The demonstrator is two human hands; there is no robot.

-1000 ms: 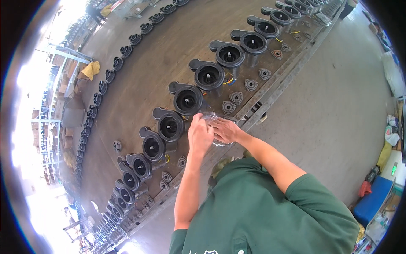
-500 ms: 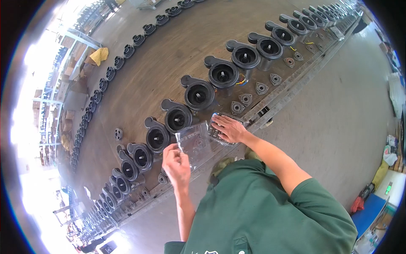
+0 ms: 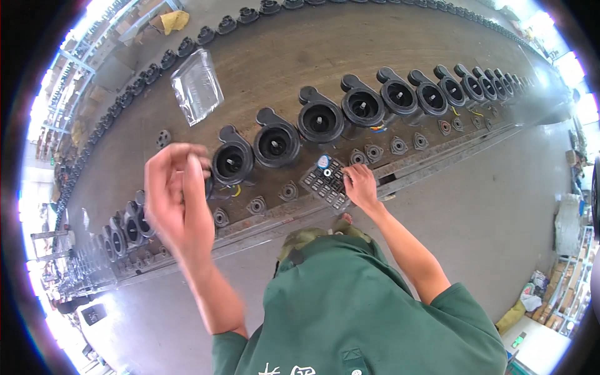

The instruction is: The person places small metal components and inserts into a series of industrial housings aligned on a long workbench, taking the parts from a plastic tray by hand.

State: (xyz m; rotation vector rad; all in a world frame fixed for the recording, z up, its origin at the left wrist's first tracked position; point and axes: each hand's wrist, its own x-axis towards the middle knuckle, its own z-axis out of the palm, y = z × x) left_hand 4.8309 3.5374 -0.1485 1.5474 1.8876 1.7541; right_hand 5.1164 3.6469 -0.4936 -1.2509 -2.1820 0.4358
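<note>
We are resting our right hand (image 3: 360, 185) flat, fingers spread, on a small dark gridded tray (image 3: 325, 182) lying on the worktop (image 3: 281, 62) just in front of the row of black pump housings (image 3: 320, 119). We are judging that steady downward pressure will be keeping the tray from sliding. Our left hand (image 3: 178, 194) is hovering raised and blurred, fingers loosely curled and holding nothing visible, well apart from the clear plastic bag (image 3: 197, 85) farther back.

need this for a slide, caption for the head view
Right hand on a small parts tray beside black pump housings; left hand raised.
</note>
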